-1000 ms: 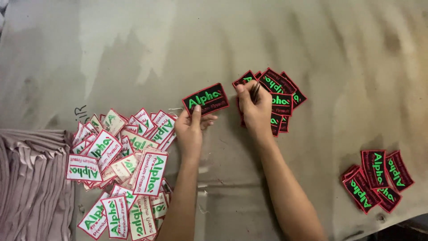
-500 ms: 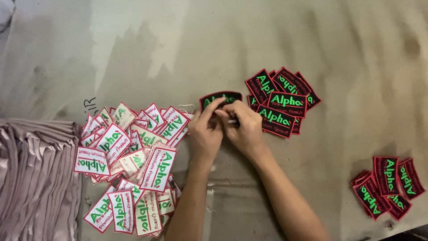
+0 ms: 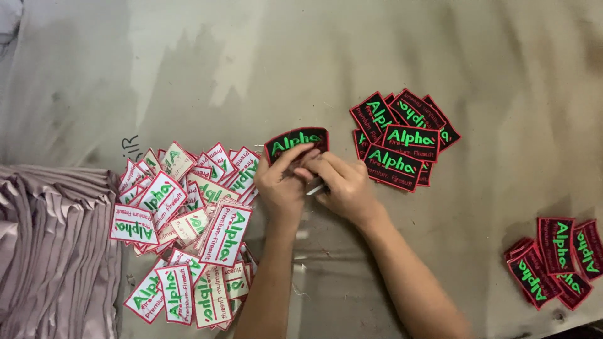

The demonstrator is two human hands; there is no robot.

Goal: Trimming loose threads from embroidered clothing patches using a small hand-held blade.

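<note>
Both hands, the left hand (image 3: 284, 187) and right hand (image 3: 339, 185), have met at centre frame on one black patch (image 3: 296, 140); the right perhaps pinches a small tool; bench (image 3: 301, 56) piles lie unchanged.

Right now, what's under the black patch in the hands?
The black patch sits on the bare grey table. Left hand and right hand cover its lower edge, so whatever lies beneath there is hidden. A small pale tool shows between the hands.
</note>
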